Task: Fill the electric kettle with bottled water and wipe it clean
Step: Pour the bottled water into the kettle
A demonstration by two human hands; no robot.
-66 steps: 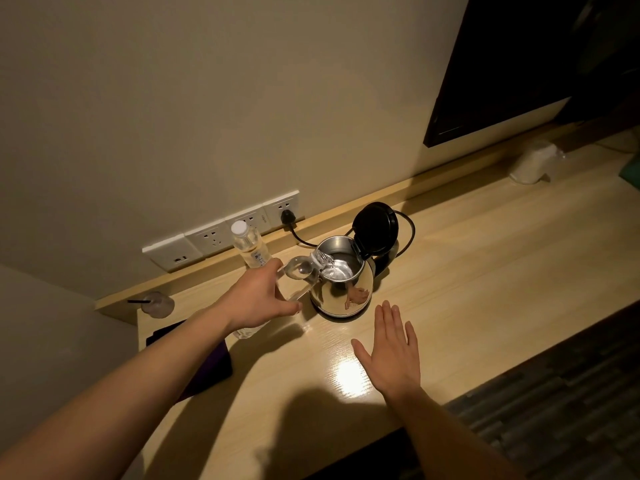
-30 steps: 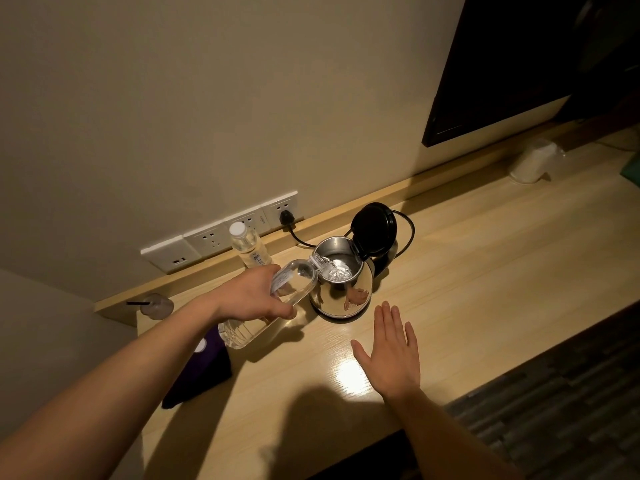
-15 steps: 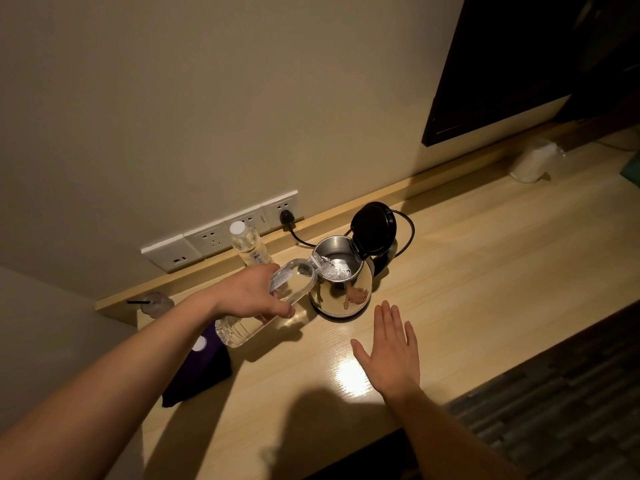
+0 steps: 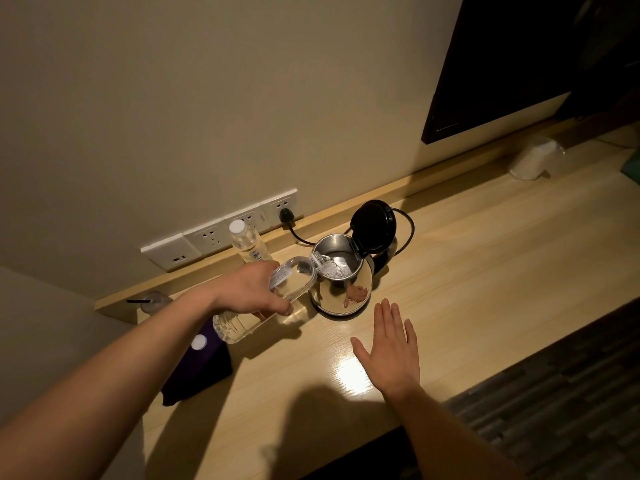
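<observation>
The scene is dim and warm-toned, lit from above and behind the viewer. A bright glare patch sits on the glossy counter (image 4: 349, 370) just beside the right hand (image 4: 389, 353). A broad soft shadow falls on the counter's near edge, and a darker one lies under the left forearm. The steel kettle (image 4: 341, 280) mirrors the room. Wide-angle distortion bends the wall and counter lines toward the edges. Far corners sink into near-black, slightly grainy.

A pale wooden counter (image 4: 485, 271) carries a steel kettle (image 4: 343, 289), an upright capped bottle (image 4: 246, 242), a purple box (image 4: 197, 372) and a flat right hand (image 4: 389, 348).
</observation>
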